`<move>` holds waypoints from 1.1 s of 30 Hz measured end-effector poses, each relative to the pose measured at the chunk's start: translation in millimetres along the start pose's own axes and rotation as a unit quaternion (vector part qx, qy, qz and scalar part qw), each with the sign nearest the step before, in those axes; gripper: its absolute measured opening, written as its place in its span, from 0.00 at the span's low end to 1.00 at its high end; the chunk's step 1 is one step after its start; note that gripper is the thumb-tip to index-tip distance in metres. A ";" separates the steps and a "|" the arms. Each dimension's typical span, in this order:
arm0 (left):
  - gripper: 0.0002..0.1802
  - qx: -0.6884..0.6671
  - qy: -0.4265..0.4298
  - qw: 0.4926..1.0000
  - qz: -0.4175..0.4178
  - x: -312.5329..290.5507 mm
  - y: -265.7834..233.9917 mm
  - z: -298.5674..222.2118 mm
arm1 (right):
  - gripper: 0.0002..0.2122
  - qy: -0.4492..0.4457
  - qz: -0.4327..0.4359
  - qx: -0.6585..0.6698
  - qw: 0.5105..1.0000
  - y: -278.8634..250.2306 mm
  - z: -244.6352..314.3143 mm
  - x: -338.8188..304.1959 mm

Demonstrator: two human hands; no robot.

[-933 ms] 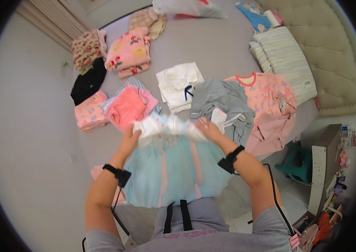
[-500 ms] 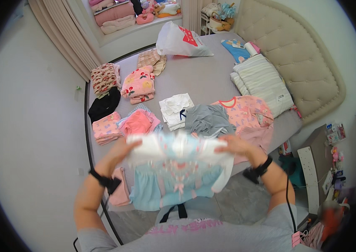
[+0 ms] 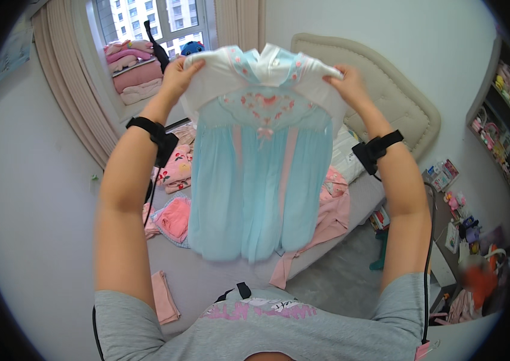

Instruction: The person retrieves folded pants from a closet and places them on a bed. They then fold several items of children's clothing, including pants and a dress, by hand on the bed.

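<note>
At the left, the left hand (image 3: 180, 77) is pinching the upper edge of the white left-side sleeve (image 3: 211, 67), thumb toward the middle; behind and below, a folded cherry-print pink garment (image 3: 176, 171) and a coral-pink garment (image 3: 175, 218) are lying on the bed (image 3: 216, 274). Moving right, the light-blue dress (image 3: 261, 174) is hanging in the air between the two hands, in front of the bed, and is looking light, soft and limp, with nothing stiffening it below the grip. Its pleated skirt is falling in loose folds, and the thin cloth is probably sliding easily over itself. At the centre, the sheer yoke (image 3: 247, 103) is carrying pink embroidery and a small bow (image 3: 264, 133); these are seeming the most delicate parts, likely to be snagging or pulling, so the firmer white cloth near the shoulders is offering the better hold. Further right, the right hand (image 3: 350, 86) is gripping the opposite sleeve's edge, balancing the weight evenly, while a plain pink garment (image 3: 330, 215) is lying behind, below the tufted headboard (image 3: 381, 90).
</note>
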State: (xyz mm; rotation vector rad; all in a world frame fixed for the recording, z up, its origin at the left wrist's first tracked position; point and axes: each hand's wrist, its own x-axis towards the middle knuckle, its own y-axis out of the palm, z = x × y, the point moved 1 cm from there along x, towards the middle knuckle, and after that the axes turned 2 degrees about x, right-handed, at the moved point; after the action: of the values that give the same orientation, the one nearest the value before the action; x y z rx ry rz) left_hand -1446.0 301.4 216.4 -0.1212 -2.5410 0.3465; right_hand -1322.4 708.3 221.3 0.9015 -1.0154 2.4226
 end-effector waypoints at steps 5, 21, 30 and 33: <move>0.15 -0.073 0.045 0.995 0.041 -15.2 -4.2 -58.2 | 0.09 -0.057 -0.064 -0.042 0.995 -64.7 69.8 -22.8; 0.11 0.162 -0.089 0.961 0.207 -342.1 -139.7 234.7 | 0.13 0.127 0.375 0.183 0.900 171.8 96.2 -388.5; 0.10 0.241 -0.266 0.933 -0.001 -586.1 -138.1 384.2 | 0.12 0.216 0.511 0.100 0.826 356.2 55.9 -550.2; 0.07 0.151 -0.363 0.912 -0.114 -672.7 -133.6 425.9 | 0.14 0.180 0.559 0.109 0.802 385.4 66.2 -587.5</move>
State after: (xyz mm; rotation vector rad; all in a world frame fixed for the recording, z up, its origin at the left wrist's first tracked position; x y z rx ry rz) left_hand -1119.6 -28.1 -444.5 0.5116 -3.1290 0.8044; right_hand -1073.9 351.6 -334.6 -0.3147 -1.3436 3.4966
